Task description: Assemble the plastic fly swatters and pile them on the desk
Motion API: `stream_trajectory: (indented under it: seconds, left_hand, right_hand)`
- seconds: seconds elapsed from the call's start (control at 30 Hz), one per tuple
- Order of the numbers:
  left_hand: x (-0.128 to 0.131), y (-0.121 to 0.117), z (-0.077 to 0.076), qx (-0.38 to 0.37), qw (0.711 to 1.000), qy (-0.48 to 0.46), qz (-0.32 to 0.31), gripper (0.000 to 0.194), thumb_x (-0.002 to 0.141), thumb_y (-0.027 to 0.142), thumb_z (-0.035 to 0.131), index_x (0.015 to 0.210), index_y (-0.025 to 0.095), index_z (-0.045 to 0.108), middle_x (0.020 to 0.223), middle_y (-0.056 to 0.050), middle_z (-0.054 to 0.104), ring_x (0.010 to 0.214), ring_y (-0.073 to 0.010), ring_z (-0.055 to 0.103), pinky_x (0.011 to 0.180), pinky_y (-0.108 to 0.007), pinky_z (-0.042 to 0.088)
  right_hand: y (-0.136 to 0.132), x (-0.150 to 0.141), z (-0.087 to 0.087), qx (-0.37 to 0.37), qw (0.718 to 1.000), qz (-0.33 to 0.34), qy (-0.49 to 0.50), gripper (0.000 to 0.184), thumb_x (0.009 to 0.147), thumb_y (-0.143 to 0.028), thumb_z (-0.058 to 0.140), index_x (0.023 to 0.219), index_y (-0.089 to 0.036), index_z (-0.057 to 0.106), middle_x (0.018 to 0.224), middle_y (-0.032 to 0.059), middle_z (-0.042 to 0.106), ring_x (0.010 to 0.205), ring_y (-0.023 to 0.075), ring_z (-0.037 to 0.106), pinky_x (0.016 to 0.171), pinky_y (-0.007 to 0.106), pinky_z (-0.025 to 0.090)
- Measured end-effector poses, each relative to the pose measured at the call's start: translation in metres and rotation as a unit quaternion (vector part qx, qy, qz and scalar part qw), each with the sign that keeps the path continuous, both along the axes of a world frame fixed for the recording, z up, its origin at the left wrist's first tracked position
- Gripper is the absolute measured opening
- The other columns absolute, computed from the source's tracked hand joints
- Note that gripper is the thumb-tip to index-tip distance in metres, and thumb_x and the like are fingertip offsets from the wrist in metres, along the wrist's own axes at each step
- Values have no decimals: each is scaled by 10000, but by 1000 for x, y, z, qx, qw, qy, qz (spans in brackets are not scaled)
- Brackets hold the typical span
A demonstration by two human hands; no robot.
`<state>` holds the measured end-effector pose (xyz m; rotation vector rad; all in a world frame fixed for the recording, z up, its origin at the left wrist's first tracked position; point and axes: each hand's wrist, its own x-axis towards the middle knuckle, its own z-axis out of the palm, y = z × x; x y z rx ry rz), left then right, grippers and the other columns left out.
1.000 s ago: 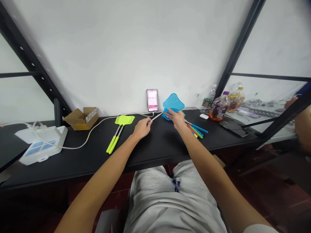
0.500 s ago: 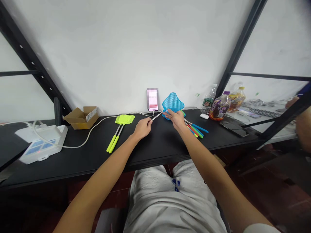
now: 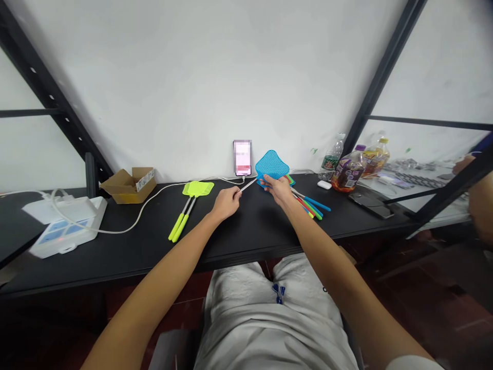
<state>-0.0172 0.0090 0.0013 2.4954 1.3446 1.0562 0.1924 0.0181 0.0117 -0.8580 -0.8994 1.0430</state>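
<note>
A blue fly swatter (image 3: 272, 163) is raised off the black table, its mesh head facing me. My left hand (image 3: 226, 203) is closed around its thin metal shaft; the grip end is hidden by that hand. With fingers pinched at the lower edge of the mesh, my right hand (image 3: 279, 189) holds the head near where the shaft meets it. Under and beside that hand lies a pile of colored fly swatters (image 3: 316, 206), with blue, green, red and yellow handles fanned to the right. Two yellow-green fly swatters (image 3: 198, 189) lie left of my left hand.
A lit phone (image 3: 242, 157) leans on the wall, its cable running left to a white power strip (image 3: 69, 228). An open cardboard box (image 3: 129, 187) is at the left. Bottles (image 3: 348, 167), a white case (image 3: 324, 184) and a dark phone (image 3: 370, 205) stand or lie right.
The blue swatter's head has dipped slightly and shifted a little left, with my right hand still pinching its base. My left hand has stayed nearly in place.
</note>
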Motion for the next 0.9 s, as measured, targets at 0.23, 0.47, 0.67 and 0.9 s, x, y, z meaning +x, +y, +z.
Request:
stream_trajectory:
  seconds: [0.23, 0.47, 0.67, 0.9]
  left_hand:
    - [-1, -3, 4, -11, 999, 26, 39, 236, 902, 244, 462, 778, 208, 660, 735, -45, 677, 713, -195, 595, 677, -297, 380]
    - [5, -12, 9, -27, 999, 34, 24, 276, 902, 344, 488, 766, 218, 693, 739, -46, 695, 702, -194, 602, 659, -295, 388]
    - [-1, -14, 14, -29, 999, 6, -23, 348, 873, 488, 543, 715, 197, 651, 664, -21, 643, 631, -156, 552, 611, -273, 372]
    - [-5, -9, 14, -58, 998, 15, -37, 329, 859, 457, 540, 697, 191, 646, 620, -15, 629, 593, -144, 535, 590, -266, 375]
  right_hand:
    - [-5, -5, -1, 14, 999, 36, -13, 256, 664, -333, 837, 734, -137, 688, 754, 63, 740, 669, 130, 666, 551, 214, 461]
    - [-6, -7, 2, -14, 999, 41, -9, 244, 709, -319, 821, 739, -147, 651, 737, 47, 726, 603, 110, 636, 491, 196, 417]
    - [-7, -9, 2, -15, 994, 101, -38, 292, 716, -364, 817, 683, -138, 635, 665, 25, 685, 521, 73, 544, 433, 180, 359]
    - [-13, -18, -3, -73, 967, 198, -141, 354, 777, -463, 779, 743, -134, 653, 659, 60, 697, 485, 99, 573, 393, 191, 375]
